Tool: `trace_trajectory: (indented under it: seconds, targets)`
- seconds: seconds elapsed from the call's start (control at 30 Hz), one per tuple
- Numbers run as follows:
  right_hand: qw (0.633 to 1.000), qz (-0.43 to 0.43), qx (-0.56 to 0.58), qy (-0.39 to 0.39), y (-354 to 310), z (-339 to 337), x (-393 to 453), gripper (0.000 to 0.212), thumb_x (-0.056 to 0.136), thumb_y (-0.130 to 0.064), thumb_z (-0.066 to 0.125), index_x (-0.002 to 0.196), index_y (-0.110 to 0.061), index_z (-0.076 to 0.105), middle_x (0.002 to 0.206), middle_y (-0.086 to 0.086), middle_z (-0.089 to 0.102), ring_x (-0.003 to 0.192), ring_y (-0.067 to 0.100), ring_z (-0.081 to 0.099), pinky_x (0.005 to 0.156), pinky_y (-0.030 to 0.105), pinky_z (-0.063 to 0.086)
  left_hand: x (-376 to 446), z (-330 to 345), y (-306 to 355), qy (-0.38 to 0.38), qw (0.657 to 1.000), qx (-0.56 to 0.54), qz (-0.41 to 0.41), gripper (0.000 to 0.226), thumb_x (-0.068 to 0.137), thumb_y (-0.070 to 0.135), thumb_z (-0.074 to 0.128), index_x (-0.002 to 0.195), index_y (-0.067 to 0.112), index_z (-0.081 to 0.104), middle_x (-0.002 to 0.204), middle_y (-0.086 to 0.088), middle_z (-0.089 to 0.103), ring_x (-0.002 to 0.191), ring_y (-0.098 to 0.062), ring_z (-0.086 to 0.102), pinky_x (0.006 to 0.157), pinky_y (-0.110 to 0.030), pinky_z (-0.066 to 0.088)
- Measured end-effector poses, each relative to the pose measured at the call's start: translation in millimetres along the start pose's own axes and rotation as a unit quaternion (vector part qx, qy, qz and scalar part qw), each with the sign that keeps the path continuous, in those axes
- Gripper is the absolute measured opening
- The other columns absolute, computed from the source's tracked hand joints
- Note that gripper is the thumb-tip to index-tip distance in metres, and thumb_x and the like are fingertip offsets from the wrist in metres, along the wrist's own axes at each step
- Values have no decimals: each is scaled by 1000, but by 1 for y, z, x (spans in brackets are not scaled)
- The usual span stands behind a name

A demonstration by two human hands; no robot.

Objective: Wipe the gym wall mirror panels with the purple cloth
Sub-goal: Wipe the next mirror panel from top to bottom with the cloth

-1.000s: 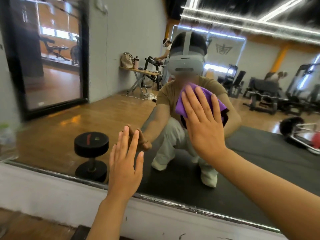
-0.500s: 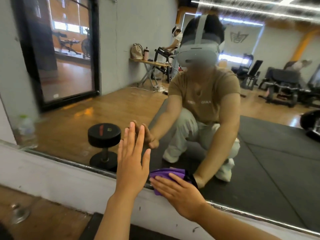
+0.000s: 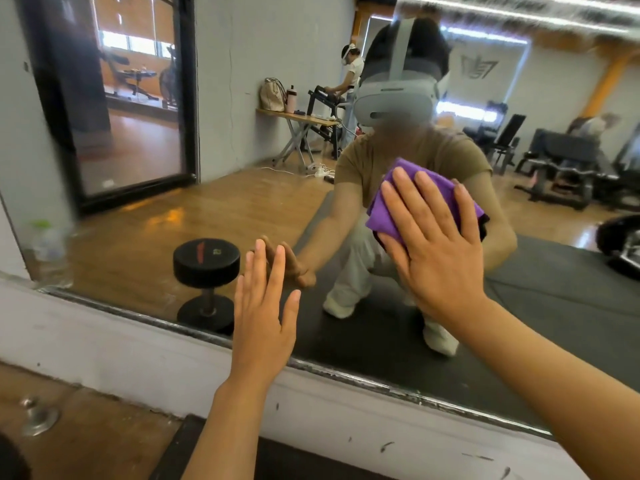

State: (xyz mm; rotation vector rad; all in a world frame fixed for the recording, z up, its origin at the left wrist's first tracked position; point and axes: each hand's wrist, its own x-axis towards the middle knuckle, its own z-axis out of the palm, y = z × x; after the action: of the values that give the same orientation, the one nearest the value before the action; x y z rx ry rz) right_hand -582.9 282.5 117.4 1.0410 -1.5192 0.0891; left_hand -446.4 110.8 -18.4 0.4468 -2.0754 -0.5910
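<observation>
Gym mirror point(image 3: 145, 237) mid-wipe: right hand point(image 3: 436, 251) presses purple cloth point(image 3: 388, 209) flat-fingered on glass, left hand point(image 3: 263, 320) braces open, remaining panels likely undone.

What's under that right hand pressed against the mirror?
A purple cloth lies under the right hand, flat against the mirror. The glass behind the cloth is covered, so its state cannot be seen.
</observation>
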Motion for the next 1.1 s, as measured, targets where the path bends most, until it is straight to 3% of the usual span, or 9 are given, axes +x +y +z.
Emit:
trace_trajectory:
  seconds: [0.2, 0.3, 0.37, 0.43, 0.6, 0.7, 0.8, 0.93, 1.1]
  targets:
    - [999, 28, 6, -45, -37, 14, -43, 61, 107, -44, 39, 159, -17, 22, 168, 3, 10, 156, 21, 5, 126, 46, -1, 0, 5, 5, 8, 1000, -2, -9, 70, 104, 45, 33, 153, 52, -16, 164, 17, -24, 153, -9, -19, 122, -40, -5]
    - [987, -75, 4, -144, -70, 26, -98, 82, 98, -45, 55, 162, -20, 10, 170, 3, -6, 157, 22, -2, 125, 47, -8, 0, 3, 5, 4, 1000, -1, -8, 72, 103, 47, 35, 153, 52, -17, 165, 17, -24, 152, -8, -20, 122, -39, -4]
    - [956, -151, 9, -251, -91, 32, -134, 113, 83, -42, 75, 162, -18, -3, 169, 5, -11, 156, 25, -10, 124, 48, -15, 0, 2, 5, 6, 1000, 4, -11, 72, 103, 47, 34, 153, 53, -17, 164, 18, -24, 152, -8, -20, 122, -40, -2]
    - [924, -208, -8, -321, -101, 35, -152, 126, 74, -40, 80, 161, -16, -8, 167, 7, -16, 153, 27, -21, 122, 49, -20, -1, 1, 8, 4, 1000, 0, -14, 72, 103, 48, 33, 151, 55, -19, 164, 19, -25, 152, -7, -20, 122, -41, 0]
    - [900, -279, -1, -336, -96, 36, -146, 88, 92, -38, 64, 159, -21, 11, 162, 3, -11, 145, 26, -38, 114, 46, -32, -2, -3, 9, -1, 1000, -6, -15, 69, 103, 49, 30, 147, 60, -22, 161, 25, -28, 150, -3, -22, 122, -41, 1]
    - [931, -219, 61, -286, -99, 37, -148, 62, 101, -42, 38, 158, -19, 28, 164, 0, 5, 154, 19, -13, 123, 42, -18, -1, -3, 10, -2, 1000, -12, -13, 69, 102, 49, 30, 146, 61, -22, 160, 26, -29, 150, -2, -23, 123, -42, 4]
    - [948, -163, 79, -261, -95, 31, -151, 60, 103, -42, 25, 158, -19, 25, 165, -2, 14, 156, 17, 2, 126, 39, -10, -1, -4, 10, -5, 1000, -13, -13, 67, 103, 50, 28, 145, 62, -23, 160, 26, -29, 150, -3, -23, 124, -43, 4]
    - [953, -122, 95, -261, -94, 31, -158, 58, 105, -45, 22, 157, -20, 23, 167, -2, 14, 156, 16, 2, 126, 40, -8, -1, -1, 10, 3, 1000, -12, -18, 64, 101, 56, 22, 146, 60, -23, 160, 25, -29, 150, -2, -23, 123, -41, 2]
    - [930, -222, 49, -288, -107, 37, -147, 66, 101, -39, 37, 160, -18, 16, 166, 3, -7, 153, 24, -19, 123, 44, -17, -1, 0, 11, 5, 1000, -13, -19, 63, 101, 56, 20, 146, 60, -23, 159, 26, -30, 149, -2, -24, 123, -40, 0]
